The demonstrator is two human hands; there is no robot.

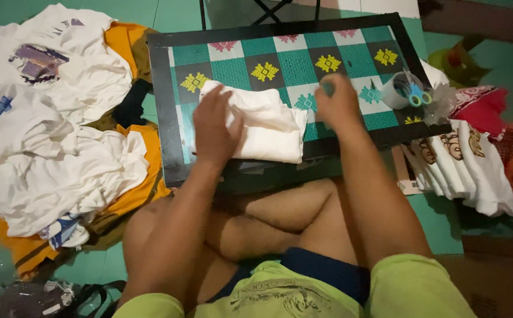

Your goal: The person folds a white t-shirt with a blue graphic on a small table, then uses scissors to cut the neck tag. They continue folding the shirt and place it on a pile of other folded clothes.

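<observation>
low patterned table (168, 106) on green floor (492, 65) — hands perhaps pressing folded white cloth (268, 126).

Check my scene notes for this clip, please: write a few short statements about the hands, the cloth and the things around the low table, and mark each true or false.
1. The left hand presses on a folded white cloth on the low table. True.
2. The right hand holds the scissors. False: the blue-handled scissors lie apart from it, at the table's right end beside a roll of tape.
3. A loose pile of white shirts lies on the floor at the person's left. True.
4. The table top is plain black. False: it is patterned in green, white and dark squares.
</observation>
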